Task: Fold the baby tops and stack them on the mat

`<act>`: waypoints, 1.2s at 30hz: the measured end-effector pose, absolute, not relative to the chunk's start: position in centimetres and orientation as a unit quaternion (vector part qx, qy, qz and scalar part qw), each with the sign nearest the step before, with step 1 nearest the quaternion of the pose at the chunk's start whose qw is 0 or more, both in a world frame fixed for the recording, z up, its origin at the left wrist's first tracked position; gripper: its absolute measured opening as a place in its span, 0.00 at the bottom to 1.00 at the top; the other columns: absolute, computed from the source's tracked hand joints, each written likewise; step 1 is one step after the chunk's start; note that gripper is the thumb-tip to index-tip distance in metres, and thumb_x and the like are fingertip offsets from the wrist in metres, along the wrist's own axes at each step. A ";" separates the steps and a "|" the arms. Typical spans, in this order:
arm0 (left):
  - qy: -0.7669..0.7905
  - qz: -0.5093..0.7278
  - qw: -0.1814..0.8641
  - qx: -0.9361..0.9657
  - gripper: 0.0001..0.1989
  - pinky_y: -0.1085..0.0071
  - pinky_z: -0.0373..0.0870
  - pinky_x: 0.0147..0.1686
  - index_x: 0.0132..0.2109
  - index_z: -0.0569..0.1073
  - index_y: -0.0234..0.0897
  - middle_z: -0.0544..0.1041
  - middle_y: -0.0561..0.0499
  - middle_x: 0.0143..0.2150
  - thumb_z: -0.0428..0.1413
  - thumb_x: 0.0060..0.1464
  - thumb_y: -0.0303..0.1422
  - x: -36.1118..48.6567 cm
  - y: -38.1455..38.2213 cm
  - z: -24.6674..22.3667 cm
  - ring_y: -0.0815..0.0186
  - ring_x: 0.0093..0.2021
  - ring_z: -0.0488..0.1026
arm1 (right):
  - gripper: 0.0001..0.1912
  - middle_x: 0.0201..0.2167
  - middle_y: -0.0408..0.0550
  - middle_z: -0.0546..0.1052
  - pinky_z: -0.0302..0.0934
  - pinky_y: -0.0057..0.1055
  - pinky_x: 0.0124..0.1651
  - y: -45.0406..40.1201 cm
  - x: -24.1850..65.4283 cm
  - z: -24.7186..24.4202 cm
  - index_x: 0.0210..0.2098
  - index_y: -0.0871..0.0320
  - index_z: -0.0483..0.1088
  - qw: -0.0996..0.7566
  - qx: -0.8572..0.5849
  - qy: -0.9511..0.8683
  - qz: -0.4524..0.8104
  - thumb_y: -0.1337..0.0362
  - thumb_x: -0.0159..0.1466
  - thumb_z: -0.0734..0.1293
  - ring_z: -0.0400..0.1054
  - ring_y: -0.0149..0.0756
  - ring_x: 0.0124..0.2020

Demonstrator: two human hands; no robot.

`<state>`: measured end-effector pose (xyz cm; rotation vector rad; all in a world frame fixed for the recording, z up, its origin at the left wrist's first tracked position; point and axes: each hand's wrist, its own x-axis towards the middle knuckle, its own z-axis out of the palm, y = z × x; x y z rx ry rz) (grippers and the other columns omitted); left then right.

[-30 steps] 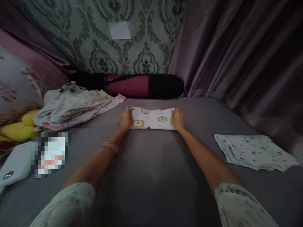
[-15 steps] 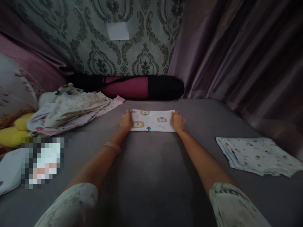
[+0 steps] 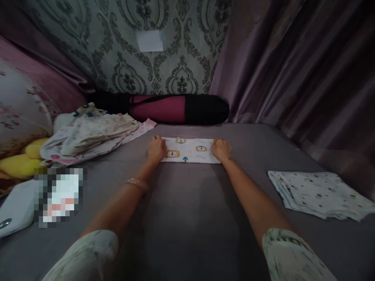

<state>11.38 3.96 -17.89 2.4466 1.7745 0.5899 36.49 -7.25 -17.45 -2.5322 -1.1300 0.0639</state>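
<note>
Left grip [image 3: 156,150] and right grip [image 3: 222,150] are pinching opposite ends of a folded cloth [image 3: 190,151] lying lengthwise between them.

At the centre, the folded lion-print cloth [image 3: 189,150] is matt and smooth. The spotted cloth [image 3: 319,193] at half past three is matt too, its edges rippled. Dull grey fabric covers the bed [image 3: 252,152]. At nine o'clock the clothes pile [image 3: 96,130] is soft, crumpled cloth. The curtain [image 3: 258,50] at half past one has a satiny sheen. The white casing [image 3: 19,203] at half past eight looks like smooth plastic; the bracelet [image 3: 136,182] at eight is glossy.
</note>
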 end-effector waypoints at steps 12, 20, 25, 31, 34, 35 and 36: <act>0.368 0.070 0.034 0.926 0.26 0.56 0.46 0.66 0.67 0.56 0.29 0.56 0.39 0.69 0.37 0.65 0.34 16.2 1.0 -19.6 0.56 0.70 0.49 | 0.29 0.69 0.51 0.53 0.30 0.51 0.68 -5.8 28.3 -18.3 0.68 0.63 0.50 0.099 -0.718 -0.689 0.020 0.62 0.69 0.50 0.40 0.44 0.70; 0.415 0.087 0.024 0.905 0.28 0.49 0.43 0.65 0.68 0.55 0.36 0.53 0.43 0.71 0.37 0.65 0.40 15.7 1.1 -20.9 0.52 0.70 0.48 | 0.29 0.69 0.50 0.52 0.34 0.53 0.67 -5.7 28.5 -19.4 0.68 0.60 0.50 0.094 -0.724 -0.683 0.023 0.60 0.70 0.49 0.42 0.44 0.69; 0.456 0.107 0.027 0.883 0.31 0.50 0.45 0.65 0.68 0.56 0.37 0.55 0.42 0.70 0.38 0.64 0.48 15.4 1.3 -21.1 0.48 0.69 0.49 | 0.28 0.69 0.51 0.53 0.34 0.50 0.68 -5.6 28.8 -19.9 0.67 0.59 0.52 0.104 -0.744 -0.660 0.000 0.58 0.70 0.50 0.42 0.44 0.69; 0.507 0.119 0.038 0.853 0.33 0.50 0.45 0.65 0.68 0.56 0.35 0.55 0.39 0.69 0.38 0.63 0.49 15.0 1.3 -21.0 0.48 0.69 0.50 | 0.29 0.69 0.52 0.52 0.35 0.50 0.67 -6.1 30.6 -20.2 0.67 0.62 0.53 0.111 -0.791 -0.602 -0.003 0.58 0.70 0.50 0.42 0.46 0.69; 0.528 0.125 0.038 0.839 0.34 0.51 0.46 0.65 0.68 0.57 0.33 0.55 0.37 0.69 0.38 0.63 0.49 14.9 1.2 -20.9 0.48 0.69 0.49 | 0.30 0.69 0.56 0.52 0.36 0.49 0.67 -6.7 31.6 -20.3 0.67 0.65 0.52 0.113 -0.812 -0.573 -0.007 0.58 0.69 0.49 0.43 0.47 0.69; 0.535 0.125 0.039 0.834 0.34 0.51 0.46 0.65 0.67 0.57 0.31 0.55 0.36 0.69 0.38 0.63 0.49 14.7 1.3 -20.9 0.48 0.69 0.48 | 0.30 0.69 0.57 0.52 0.37 0.49 0.67 -6.9 31.9 -20.3 0.67 0.66 0.52 0.115 -0.820 -0.561 -0.007 0.57 0.69 0.49 0.43 0.48 0.69; 0.542 0.125 0.040 0.830 0.35 0.50 0.47 0.64 0.67 0.57 0.28 0.54 0.35 0.69 0.38 0.63 0.49 14.6 1.3 -20.9 0.47 0.69 0.48 | 0.31 0.68 0.59 0.52 0.37 0.49 0.67 -7.0 32.1 -20.3 0.67 0.68 0.52 0.118 -0.827 -0.550 -0.006 0.57 0.69 0.50 0.43 0.48 0.69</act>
